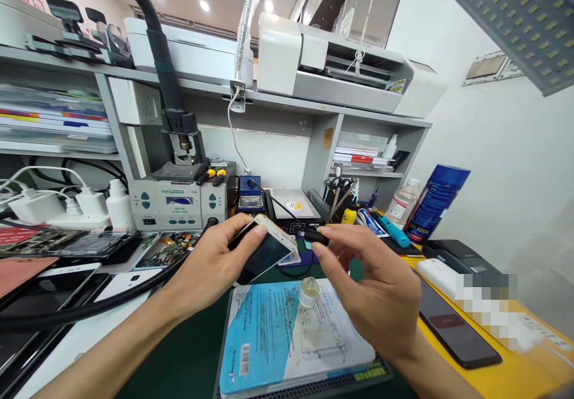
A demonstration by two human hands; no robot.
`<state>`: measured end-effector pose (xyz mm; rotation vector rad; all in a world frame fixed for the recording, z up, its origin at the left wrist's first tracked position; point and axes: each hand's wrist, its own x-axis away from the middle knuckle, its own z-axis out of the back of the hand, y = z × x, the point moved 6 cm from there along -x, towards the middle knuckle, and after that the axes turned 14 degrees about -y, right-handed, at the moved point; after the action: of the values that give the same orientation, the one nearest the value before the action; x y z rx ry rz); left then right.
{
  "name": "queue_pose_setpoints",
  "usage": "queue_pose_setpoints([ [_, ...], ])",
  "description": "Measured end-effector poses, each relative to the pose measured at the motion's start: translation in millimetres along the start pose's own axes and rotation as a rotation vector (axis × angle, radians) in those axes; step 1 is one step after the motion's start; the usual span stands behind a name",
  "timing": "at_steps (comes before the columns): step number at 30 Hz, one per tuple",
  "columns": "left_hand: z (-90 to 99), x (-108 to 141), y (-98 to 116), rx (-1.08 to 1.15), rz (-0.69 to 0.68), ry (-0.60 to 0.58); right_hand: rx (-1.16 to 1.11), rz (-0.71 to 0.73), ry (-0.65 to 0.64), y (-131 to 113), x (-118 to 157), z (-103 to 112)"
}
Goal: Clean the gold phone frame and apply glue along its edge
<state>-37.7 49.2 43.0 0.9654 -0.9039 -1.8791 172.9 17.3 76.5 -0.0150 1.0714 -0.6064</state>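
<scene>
My left hand (pixel 228 246) is closed around a white-framed smartphone (pixel 265 254), tilted with its dark screen toward me and thumb on its near edge. My right hand (pixel 372 279) pinches a short black plug-like piece (pixel 316 235) between thumb and fingers. Its pale tip points left, close to the phone's right end; whether they touch I cannot tell. Below and between the hands, a small glass jar (pixel 309 292) stands upright on a blue and white box (pixel 264 339). That box lies on a dark perforated base (pixel 370 374).
A grey soldering station (pixel 179 204) stands behind on the left, and a thick black hose (pixel 147 282) runs beside my left forearm. Several phones lie at left; a dark phone (pixel 457 318) lies right. Behind are a small black-sided device (pixel 293 204), a clear bottle (pixel 402 203) and a blue can (pixel 437 201).
</scene>
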Motion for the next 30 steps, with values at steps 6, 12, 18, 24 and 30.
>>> queue_pose_setpoints([
  [6, -6.8, 16, 20, -0.414, -0.171, -0.051, -0.161, -0.141, 0.064, 12, 1, 11],
  [12, -26.3, 44, 37, -0.996, -0.699, 0.036, -0.257, -0.104, 0.104, 14, 6, 20],
  [18, -30.5, 58, 30, -1.247, -0.777, 0.068, -0.278, 0.086, 0.096, 0, 15, 21],
  [24, -29.0, 63, 30, -1.251, -0.82, 0.122, -0.288, 0.112, 0.07, -11, 12, 20],
  [30, -31.1, 64, 32, -1.231, -0.844, 0.137, -0.292, 0.107, 0.09, -15, 9, 20],
])
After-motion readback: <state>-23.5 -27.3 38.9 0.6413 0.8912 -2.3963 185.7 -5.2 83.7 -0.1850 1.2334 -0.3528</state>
